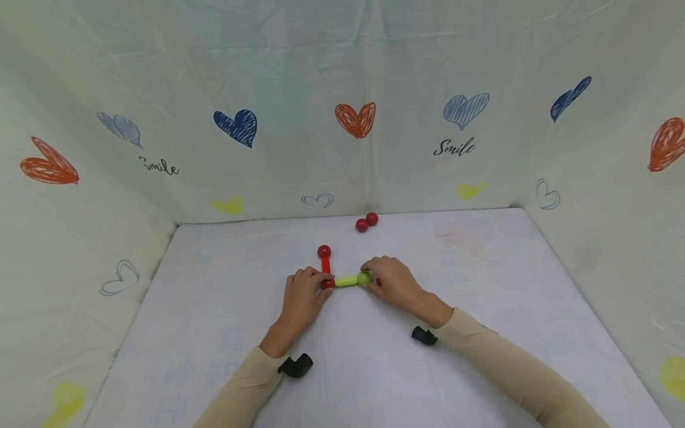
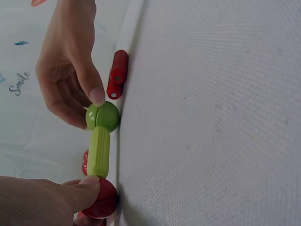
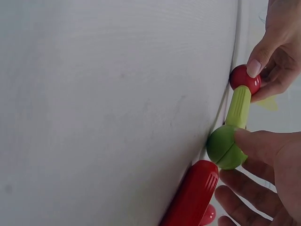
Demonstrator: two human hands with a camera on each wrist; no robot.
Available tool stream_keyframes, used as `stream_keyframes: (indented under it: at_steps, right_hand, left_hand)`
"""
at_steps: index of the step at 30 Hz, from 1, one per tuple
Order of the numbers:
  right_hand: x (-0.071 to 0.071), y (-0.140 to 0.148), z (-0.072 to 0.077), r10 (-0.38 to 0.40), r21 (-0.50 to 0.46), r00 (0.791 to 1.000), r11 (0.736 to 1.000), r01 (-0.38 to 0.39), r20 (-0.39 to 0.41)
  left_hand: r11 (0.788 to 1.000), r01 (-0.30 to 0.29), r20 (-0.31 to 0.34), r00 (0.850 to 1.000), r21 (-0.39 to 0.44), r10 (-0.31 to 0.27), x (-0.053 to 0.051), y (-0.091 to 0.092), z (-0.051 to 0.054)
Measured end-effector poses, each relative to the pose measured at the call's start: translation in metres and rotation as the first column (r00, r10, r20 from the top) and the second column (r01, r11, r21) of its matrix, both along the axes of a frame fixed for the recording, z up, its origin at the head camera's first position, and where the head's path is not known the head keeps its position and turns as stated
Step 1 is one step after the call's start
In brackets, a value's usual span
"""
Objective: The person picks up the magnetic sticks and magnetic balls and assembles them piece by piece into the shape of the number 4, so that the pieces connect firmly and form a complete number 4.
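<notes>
My left hand (image 1: 302, 297) pinches a red ball (image 1: 327, 285) between thumb and fingers. From that ball a yellow-green rod (image 1: 346, 281) runs right to a green ball (image 1: 364, 278), which the thumb and fingers of my right hand (image 1: 396, 282) grip. A red rod (image 1: 326, 265) leads away from the pinched ball to a second red ball (image 1: 323, 251), so the joined pieces form an L on the table. Close by the right hand lie loose red rods (image 2: 118, 70), mostly covered by that hand in the head view; one red rod (image 3: 193, 195) shows large in the right wrist view.
Two loose red balls (image 1: 362, 225) sit side by side near the table's back edge. Behind the white table (image 1: 241, 255) hangs a pale curtain (image 1: 299, 71) printed with hearts. Black wrist cameras (image 1: 297, 365) sit below both wrists.
</notes>
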State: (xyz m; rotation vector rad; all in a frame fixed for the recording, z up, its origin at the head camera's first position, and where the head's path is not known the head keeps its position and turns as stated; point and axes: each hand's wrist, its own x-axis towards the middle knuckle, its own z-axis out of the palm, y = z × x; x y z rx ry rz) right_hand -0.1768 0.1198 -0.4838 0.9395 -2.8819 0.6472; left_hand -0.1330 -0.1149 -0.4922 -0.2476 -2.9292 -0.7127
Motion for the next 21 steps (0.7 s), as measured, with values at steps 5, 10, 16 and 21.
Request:
stream_keyframes:
  at_steps: [5, 10, 16, 21]
  right_hand:
    - [0.003, 0.011, 0.001, -0.024, -0.015, 1.0, 1.0, 0.024, 0.001]
    - [0.004, 0.026, 0.0, -0.052, -0.01, 0.999, 0.999, 0.052, 0.004]
    - [0.003, 0.038, -0.004, -0.081, 0.003, 0.995, 0.997, 0.081, 0.054]
    - [0.003, 0.041, -0.005, -0.089, 0.02, 0.993, 0.996, 0.087, 0.081]
  left_hand:
    - [1.0, 0.002, -0.011, 1.0, 0.006, -0.002, 0.0, 0.0, -0.001]
    - [1.0, 0.005, -0.014, 1.0, 0.013, -0.005, 0.0, 0.0, -0.001]
    - [1.0, 0.001, -0.005, 1.0, 0.011, -0.001, -0.001, -0.001, -0.002]
    - [1.0, 0.0, -0.007, 1.0, 0.008, 0.0, -0.001, 0.0, -0.003]
